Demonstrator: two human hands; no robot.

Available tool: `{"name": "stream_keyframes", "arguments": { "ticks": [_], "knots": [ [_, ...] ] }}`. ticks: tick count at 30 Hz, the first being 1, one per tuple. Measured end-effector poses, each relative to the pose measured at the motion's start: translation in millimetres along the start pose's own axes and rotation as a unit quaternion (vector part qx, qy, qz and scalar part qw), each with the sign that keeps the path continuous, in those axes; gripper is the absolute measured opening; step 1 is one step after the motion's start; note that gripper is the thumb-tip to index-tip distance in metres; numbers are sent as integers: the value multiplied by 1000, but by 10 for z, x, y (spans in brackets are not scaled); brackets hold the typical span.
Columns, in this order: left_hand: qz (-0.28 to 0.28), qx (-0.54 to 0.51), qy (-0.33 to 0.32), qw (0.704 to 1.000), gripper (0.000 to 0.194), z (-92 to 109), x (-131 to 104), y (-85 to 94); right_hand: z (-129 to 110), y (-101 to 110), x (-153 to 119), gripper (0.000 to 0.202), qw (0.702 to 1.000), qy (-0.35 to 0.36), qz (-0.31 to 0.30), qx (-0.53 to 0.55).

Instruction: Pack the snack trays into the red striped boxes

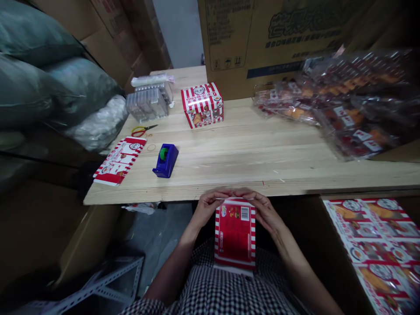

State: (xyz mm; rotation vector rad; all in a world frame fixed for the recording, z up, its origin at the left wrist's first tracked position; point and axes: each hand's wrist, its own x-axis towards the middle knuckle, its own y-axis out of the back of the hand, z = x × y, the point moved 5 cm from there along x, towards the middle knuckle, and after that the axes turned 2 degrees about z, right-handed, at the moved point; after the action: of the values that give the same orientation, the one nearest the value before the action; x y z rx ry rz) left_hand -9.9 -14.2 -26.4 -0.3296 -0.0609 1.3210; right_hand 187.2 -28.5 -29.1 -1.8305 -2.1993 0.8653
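A red-and-white striped cardboard box (235,234) is upright in front of my body, just below the table's front edge. Its red panel with a barcode faces up toward me. At its top left edge, my left hand (211,204) pinches the card between thumb and fingers. My right hand (262,209) grips the top right edge the same way, and the fingertips of both hands nearly meet. Whether the box is folded open or flat is hard to make out.
On the wooden table (236,153) are a blue tape dispenser (166,161), scissors (142,130), a flat striped carton (120,160), an assembled striped box (202,105), clear plastic cases (147,104) and packaged food-like pieces (351,105). Printed cartons (377,253) lie at lower right.
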Motion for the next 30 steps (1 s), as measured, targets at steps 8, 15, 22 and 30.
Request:
{"name": "stream_keyframes", "arguments": {
  "ticks": [8,15,22,30],
  "knots": [
    [-25,-22,49,998,23,-30,20,24,15,41,-50,19,998,-6,8,-62],
    [-80,28,58,995,27,200,128,-83,-111,21,-17,21,996,-32,21,-78],
    [-99,119,40,987,30,370,200,-102,-283,-95,54,34,988,-5,28,-151],
    [-40,175,4,984,24,322,211,-120,-174,-12,81,34,987,-37,2,-153]
  ]
}}
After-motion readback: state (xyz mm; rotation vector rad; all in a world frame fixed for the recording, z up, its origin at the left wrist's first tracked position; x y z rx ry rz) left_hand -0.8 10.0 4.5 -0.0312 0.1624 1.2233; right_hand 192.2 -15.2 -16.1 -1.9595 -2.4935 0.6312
